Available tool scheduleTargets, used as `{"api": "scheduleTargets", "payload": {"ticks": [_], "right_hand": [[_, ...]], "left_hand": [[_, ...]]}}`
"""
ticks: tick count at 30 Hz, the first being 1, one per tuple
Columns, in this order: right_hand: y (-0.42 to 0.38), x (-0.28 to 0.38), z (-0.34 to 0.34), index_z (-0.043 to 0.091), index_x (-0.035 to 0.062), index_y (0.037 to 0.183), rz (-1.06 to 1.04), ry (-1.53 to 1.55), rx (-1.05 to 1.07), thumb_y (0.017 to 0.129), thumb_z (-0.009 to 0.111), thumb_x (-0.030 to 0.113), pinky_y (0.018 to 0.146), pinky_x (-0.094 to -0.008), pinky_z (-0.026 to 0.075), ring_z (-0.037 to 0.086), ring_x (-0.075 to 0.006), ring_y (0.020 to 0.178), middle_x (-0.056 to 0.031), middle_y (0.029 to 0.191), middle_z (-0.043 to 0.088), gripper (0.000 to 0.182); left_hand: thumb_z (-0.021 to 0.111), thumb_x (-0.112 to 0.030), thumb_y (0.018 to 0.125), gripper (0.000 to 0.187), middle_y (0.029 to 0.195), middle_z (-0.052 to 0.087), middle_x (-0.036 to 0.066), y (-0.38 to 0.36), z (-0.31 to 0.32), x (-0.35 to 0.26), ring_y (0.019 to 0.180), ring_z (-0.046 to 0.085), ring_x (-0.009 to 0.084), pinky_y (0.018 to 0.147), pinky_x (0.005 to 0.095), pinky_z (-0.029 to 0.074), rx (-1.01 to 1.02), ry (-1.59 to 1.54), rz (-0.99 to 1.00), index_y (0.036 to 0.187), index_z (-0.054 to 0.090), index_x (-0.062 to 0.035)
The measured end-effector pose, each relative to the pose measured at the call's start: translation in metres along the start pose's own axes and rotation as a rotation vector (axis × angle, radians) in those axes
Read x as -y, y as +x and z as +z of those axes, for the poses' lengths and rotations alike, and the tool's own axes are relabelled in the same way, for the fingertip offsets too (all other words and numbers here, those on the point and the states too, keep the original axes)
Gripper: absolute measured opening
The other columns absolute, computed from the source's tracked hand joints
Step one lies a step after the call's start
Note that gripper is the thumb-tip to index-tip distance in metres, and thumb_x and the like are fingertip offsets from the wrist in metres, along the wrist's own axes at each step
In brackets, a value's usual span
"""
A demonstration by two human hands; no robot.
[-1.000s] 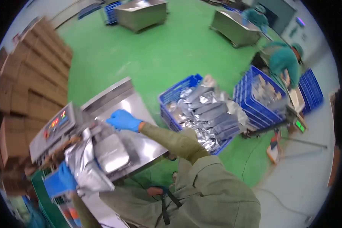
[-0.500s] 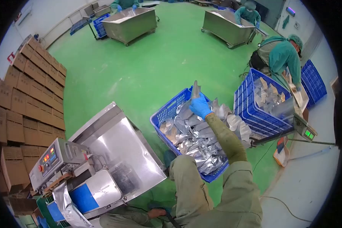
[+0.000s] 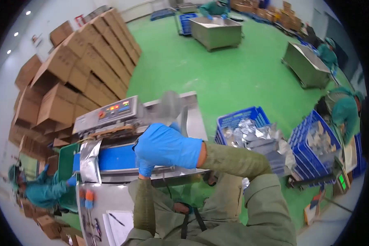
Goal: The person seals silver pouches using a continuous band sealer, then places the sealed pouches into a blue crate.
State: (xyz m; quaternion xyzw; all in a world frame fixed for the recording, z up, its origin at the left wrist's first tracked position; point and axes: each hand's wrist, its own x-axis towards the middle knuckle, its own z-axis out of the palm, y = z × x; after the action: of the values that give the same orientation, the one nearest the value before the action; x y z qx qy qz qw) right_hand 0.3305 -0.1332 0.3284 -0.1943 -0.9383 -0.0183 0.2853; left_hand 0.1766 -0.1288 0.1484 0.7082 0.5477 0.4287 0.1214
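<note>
My right hand (image 3: 170, 144), in a blue glove, is at the front edge of the metal machine, its fingers closed. A grey foil pouch (image 3: 170, 104), smeared by motion, stands up beyond it and appears to be in its grip. My left hand (image 3: 145, 167), also gloved, is close against the right one and mostly hidden behind it, so its fingers do not show. Left of both hands, another silver foil pouch (image 3: 90, 161) lies across the machine's blue belt (image 3: 117, 158). Behind the belt is the lit control panel (image 3: 115, 108).
At right are a blue crate (image 3: 235, 119) of foil pouches, stacked crates (image 3: 311, 143) and a scale display (image 3: 342, 181). A co-worker (image 3: 45, 188) is by the green bin (image 3: 67, 164) at left. A notebook (image 3: 119, 225) lies on the steel table. Cartons (image 3: 90, 69) are stacked behind.
The view has turned left. My right hand has moved from the crate of pouches to the machine, carrying a foil pouch. My left hand has come into view beside it.
</note>
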Motion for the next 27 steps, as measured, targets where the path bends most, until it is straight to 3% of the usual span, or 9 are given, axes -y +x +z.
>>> {"api": "scheduleTargets", "payload": {"ticks": [1, 6, 8, 11, 17, 20, 21, 24, 27], "right_hand": [[0.014, 0.008, 0.002, 0.069, 0.0041, 0.068, 0.065, 0.061, 0.161, 0.066, 0.067, 0.019, 0.058, -0.0428, 0.050, 0.066, -0.0309, 0.064, -0.0132, 0.069, 0.067, 0.016], [-0.018, 0.003, 0.037, 0.066, 0.0070, 0.102, 0.342, 0.071, -0.846, 0.076, 0.072, 0.015, 0.082, -0.0400, 0.049, 0.066, -0.0289, 0.091, -0.0076, 0.096, 0.068, 0.029], [-0.050, -0.016, 0.083, 0.065, 0.0056, 0.102, 0.673, 0.034, -0.780, 0.079, 0.071, 0.012, 0.077, -0.0387, 0.051, 0.067, -0.0265, 0.085, -0.0079, 0.092, 0.069, 0.024], [-0.064, -0.029, 0.115, 0.063, 0.0054, 0.095, 0.815, 0.420, -0.428, 0.083, 0.067, 0.014, 0.071, -0.0400, 0.051, 0.067, -0.0307, 0.081, -0.0134, 0.087, 0.068, 0.015], [-0.073, -0.043, 0.116, 0.060, 0.0064, 0.092, 0.526, 0.170, -0.344, 0.084, 0.065, 0.017, 0.062, -0.0449, 0.047, 0.060, -0.0340, 0.070, -0.0141, 0.078, 0.060, 0.014], [-0.091, -0.061, 0.123, 0.059, 0.0080, 0.091, 0.326, -0.215, -0.316, 0.084, 0.066, 0.019, 0.062, -0.0454, 0.045, 0.056, -0.0336, 0.069, -0.0140, 0.077, 0.054, 0.015], [-0.105, -0.063, 0.117, 0.058, 0.0093, 0.089, 0.270, -0.259, -0.348, 0.083, 0.067, 0.020, 0.063, -0.0437, 0.044, 0.054, -0.0326, 0.071, -0.0126, 0.079, 0.053, 0.015], [-0.128, -0.063, 0.121, 0.058, 0.0096, 0.089, 0.252, -0.259, -0.295, 0.082, 0.068, 0.018, 0.063, -0.0424, 0.045, 0.055, -0.0318, 0.072, -0.0105, 0.082, 0.055, 0.015], [-0.101, -0.049, 0.114, 0.060, 0.0070, 0.094, 0.304, -0.011, -0.612, 0.083, 0.071, 0.016, 0.060, -0.0398, 0.044, 0.058, -0.0306, 0.074, -0.0098, 0.092, 0.062, 0.017]], "left_hand": [[0.085, -0.018, 0.074, 0.062, 0.125, 0.061, 0.015, -0.010, -0.010, 0.020, 0.115, 0.056, 0.0283, 0.097, 0.0386, 0.046, 0.041, -0.027, -0.060, 0.128, 0.058, 0.0001], [0.087, -0.017, 0.075, 0.057, 0.117, 0.068, 0.011, -0.017, -0.048, 0.060, 0.103, 0.064, 0.0190, 0.087, 0.0323, 0.053, 0.161, -0.235, -0.183, 0.123, 0.060, 0.0001], [0.088, -0.017, 0.073, 0.059, 0.117, 0.068, 0.009, -0.020, -0.052, 0.058, 0.103, 0.063, 0.0177, 0.089, 0.0328, 0.053, 0.251, -0.396, -0.208, 0.123, 0.060, 0.0003], [0.085, -0.014, 0.076, 0.055, 0.114, 0.069, 0.008, -0.021, -0.061, 0.062, 0.101, 0.064, 0.0177, 0.089, 0.0337, 0.053, 0.286, -0.535, -0.223, 0.122, 0.060, 0.0013], [0.066, -0.014, 0.091, 0.028, 0.100, 0.068, 0.014, 0.023, -0.157, -0.002, 0.087, 0.066, 0.0208, 0.076, 0.0384, 0.053, 0.409, -0.103, -0.056, 0.117, 0.063, -0.0033], [0.063, -0.013, 0.090, 0.022, 0.095, 0.065, 0.016, 0.031, -0.156, 0.020, 0.084, 0.066, 0.0297, 0.072, 0.0413, 0.052, 0.242, 0.287, 0.488, 0.111, 0.063, -0.0061], [0.063, -0.012, 0.087, 0.021, 0.091, 0.065, 0.014, 0.031, -0.162, 0.045, 0.086, 0.063, 0.0364, 0.072, 0.0436, 0.052, 0.192, 0.429, 0.551, 0.106, 0.063, -0.0063], [0.062, -0.008, 0.085, 0.019, 0.098, 0.068, 0.012, 0.007, -0.157, 0.076, 0.092, 0.065, 0.0344, 0.076, 0.0419, 0.053, 0.179, 0.600, 0.543, 0.104, 0.062, -0.0069], [0.063, -0.007, 0.089, 0.014, 0.106, 0.070, 0.011, 0.003, -0.134, 0.057, 0.103, 0.066, 0.0306, 0.086, 0.0373, 0.053, -0.130, 0.213, 0.483, 0.102, 0.065, -0.0030]]}}
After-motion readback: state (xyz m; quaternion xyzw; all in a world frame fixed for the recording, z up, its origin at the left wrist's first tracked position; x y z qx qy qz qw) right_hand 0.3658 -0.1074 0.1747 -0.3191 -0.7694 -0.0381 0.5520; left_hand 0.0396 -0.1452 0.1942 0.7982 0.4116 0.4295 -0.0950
